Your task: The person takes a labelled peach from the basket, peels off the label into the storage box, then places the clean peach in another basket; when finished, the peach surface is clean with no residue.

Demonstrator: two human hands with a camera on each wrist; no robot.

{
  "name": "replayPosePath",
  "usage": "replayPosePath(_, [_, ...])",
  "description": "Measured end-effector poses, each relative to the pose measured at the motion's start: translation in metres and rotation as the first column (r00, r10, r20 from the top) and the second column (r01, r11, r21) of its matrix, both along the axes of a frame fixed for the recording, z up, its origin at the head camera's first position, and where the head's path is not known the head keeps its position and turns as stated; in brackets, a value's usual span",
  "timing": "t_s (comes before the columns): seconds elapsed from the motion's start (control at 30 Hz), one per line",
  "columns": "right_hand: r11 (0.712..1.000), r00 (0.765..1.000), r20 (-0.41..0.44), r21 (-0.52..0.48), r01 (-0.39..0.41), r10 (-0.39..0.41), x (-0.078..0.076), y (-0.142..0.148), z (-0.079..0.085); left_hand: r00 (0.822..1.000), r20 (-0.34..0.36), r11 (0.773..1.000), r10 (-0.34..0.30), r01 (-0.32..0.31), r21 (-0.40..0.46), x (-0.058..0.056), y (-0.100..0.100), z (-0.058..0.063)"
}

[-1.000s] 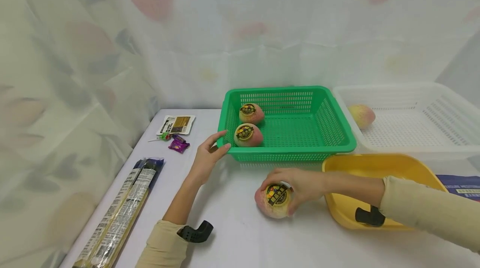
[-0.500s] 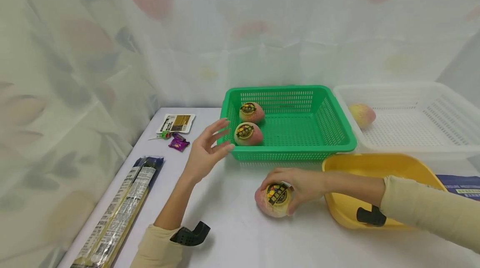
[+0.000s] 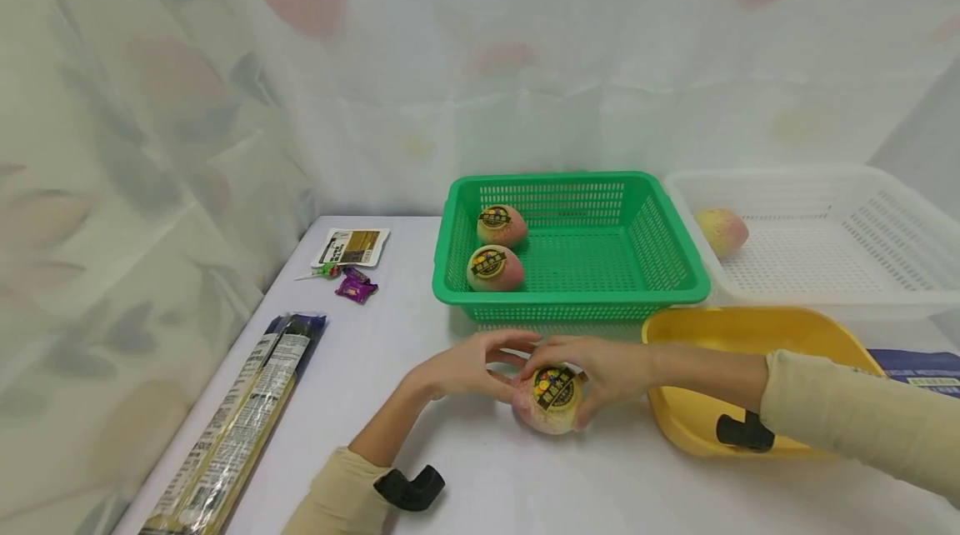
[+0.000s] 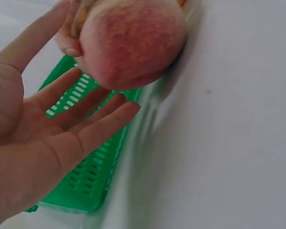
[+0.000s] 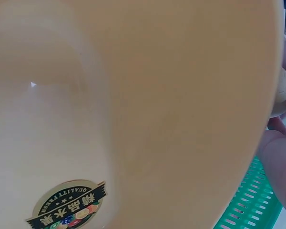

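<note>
In the head view my right hand holds a pink and yellow peach low over the white table, in front of the green basket. A round black and gold sticker sits on this peach. My left hand has come up to the peach's pink end, its fingers spread. In the left wrist view those fingers are extended just under the peach. Two peaches, the rear one and the front one, both bearing stickers, lie at the green basket's left end.
Right of the green basket are a white basket with one peach and a yellow basin. A fruit sticker shows inside the basin. Long plastic packs, a pouch, a lollipop and purple candy lie left.
My left hand has let go of the green basket's left rim and moved right and toward me, up to the peach. My right hand and its peach have stayed in place.
</note>
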State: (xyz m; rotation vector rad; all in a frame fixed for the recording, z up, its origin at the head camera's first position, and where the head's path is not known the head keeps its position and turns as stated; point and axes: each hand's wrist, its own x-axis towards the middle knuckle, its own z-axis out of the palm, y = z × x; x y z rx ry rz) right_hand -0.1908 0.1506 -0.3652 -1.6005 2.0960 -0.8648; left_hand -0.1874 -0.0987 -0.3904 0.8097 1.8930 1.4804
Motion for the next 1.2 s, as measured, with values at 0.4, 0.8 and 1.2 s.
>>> replayPosePath(0.4, [0.991, 0.979, 0.154, 0.060, 0.123, -0.131, 0.003, 0.006, 0.013, 0.996, -0.071, 0.993, 0.049, -0.057, -0.106, 0.005, 0.012, -0.010])
replayPosePath(0.8, [0.789, 0.430, 0.746, 0.205, 0.579, -0.509, 0.014, 0.035, 0.032, 0.998, -0.048, 0.995, 0.049, -0.053, -0.088, 0.005, 0.013, -0.009])
replayPosePath(1.2, [0.753, 0.359, 0.731, 0.313, 0.579, -0.581, 0.022, 0.018, 0.011, 0.997, -0.058, 0.994, 0.045, -0.051, -0.096, 0.007, 0.013, -0.007])
